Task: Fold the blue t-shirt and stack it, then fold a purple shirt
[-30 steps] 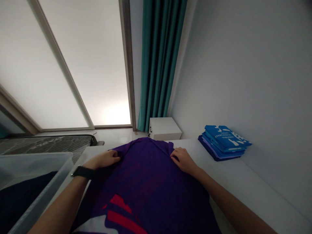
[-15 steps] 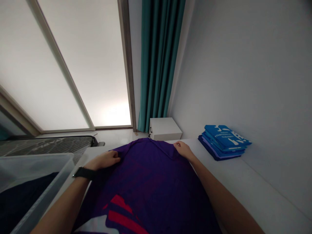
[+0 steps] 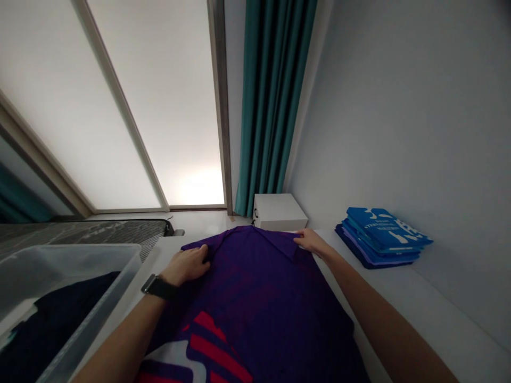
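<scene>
A dark purple T-shirt point(image 3: 255, 287) with a red-and-white print lies spread over the white surface in front of me. My left hand point(image 3: 189, 264), a dark-strapped watch point(image 3: 159, 287) on its wrist, is at the shirt's far left part, its fingers curled on the fabric. At the far right, my right hand point(image 3: 313, 242) pinches the edge of the cloth between thumb and fingers. A flap of fabric is turned over beside the right fingertips. The shirt's near end runs out of view.
On the right, a stack of folded blue and purple clothes point(image 3: 383, 236) sits by the wall. A translucent plastic bin point(image 3: 130, 255) holding dark cloth stands at left. Beyond the surface are a white box point(image 3: 279, 210), a teal curtain point(image 3: 275, 106) and frosted sliding doors point(image 3: 167, 106).
The whole view has shifted, so things appear further right. My left hand's fingers have flattened somewhat on the shirt. The right hand still pinches the edge, and the flap there shows more plainly.
</scene>
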Demonstrator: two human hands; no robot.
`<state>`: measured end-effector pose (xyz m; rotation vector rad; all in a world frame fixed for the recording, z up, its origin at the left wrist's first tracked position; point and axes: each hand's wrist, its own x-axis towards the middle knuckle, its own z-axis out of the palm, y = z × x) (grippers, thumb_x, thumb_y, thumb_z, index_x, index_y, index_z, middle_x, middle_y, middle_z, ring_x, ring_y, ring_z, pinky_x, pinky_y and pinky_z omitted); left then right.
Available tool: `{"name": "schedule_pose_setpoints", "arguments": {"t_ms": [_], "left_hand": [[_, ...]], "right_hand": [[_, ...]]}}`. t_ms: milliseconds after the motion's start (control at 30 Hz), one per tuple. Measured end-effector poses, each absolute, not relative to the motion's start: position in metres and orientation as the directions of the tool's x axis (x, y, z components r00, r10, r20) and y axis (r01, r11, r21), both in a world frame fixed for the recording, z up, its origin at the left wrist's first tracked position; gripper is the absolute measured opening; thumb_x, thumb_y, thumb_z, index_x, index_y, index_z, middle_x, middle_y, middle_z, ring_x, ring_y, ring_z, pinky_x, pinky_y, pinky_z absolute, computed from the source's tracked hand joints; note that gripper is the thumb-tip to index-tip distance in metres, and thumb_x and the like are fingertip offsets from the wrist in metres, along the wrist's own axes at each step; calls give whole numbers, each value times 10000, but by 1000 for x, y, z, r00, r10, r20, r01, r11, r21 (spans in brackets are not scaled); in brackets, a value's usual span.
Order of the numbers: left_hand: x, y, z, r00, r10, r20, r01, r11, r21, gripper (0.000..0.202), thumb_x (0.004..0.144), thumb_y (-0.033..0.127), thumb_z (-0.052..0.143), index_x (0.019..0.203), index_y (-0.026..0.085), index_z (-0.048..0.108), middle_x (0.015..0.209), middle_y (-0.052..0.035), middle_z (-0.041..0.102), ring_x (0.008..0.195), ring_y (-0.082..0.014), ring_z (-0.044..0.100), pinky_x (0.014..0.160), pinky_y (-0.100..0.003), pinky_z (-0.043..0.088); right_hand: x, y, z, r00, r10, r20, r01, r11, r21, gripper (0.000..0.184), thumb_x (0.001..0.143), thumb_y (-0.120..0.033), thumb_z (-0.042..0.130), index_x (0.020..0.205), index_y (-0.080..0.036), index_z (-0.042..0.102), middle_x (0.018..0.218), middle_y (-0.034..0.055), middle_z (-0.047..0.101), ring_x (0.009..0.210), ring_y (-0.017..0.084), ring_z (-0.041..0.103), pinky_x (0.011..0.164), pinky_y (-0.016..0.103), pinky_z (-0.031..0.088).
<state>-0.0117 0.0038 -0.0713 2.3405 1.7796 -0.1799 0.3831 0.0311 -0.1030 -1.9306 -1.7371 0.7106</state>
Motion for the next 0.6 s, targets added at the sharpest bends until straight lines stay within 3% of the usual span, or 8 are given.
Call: {"name": "schedule_pose_setpoints", "arguments": {"t_ms": [100,267,367,467,600], "left_hand": [[-13,-2,-73,283,944,-171,959,-278,50,227,840,304,454,1000,198,575,1026,-136,700,934,-307,662,773,-394,445],[-31,-1,-65,187,976,-113,980,-178,88,274,887,327,399,1051,226,594,983,-115,717,907,-295,676,705,-349,457],[-44,6,-61,123,986,-111,953,-86,290,280,891,327,390,1063,210,577,772,-59,724,698,-221,691,606,-282,457],[-51,13,-60,27,996,-89,809,30,587,303,878,323,402,1105,172,534,674,-27,709,522,-168,651,499,-242,446],[-52,27,-58,-129,991,-21,516,85,852,289,843,323,455,1063,151,528,820,-77,738,647,-182,705,539,-251,519]], "right_hand": [[386,34,-95,119,993,-25,763,-107,-638,43,702,-147,653,660,-152,661,550,-15,598,536,116,517,522,217,327],[388,36,-82,171,985,10,720,-118,-684,75,777,-193,621,823,-160,671,446,-40,562,434,102,468,469,209,304],[387,37,-75,202,979,-2,670,-140,-729,212,855,-216,537,1025,-132,630,421,-42,580,322,88,382,395,204,266],[385,41,-68,239,971,1,564,-138,-814,264,896,-225,481,1131,-124,552,572,14,694,276,67,374,344,192,242],[382,51,-61,318,948,-17,328,-126,-936,166,904,-214,474,1054,-159,519,736,66,739,291,67,480,301,173,190]]}}
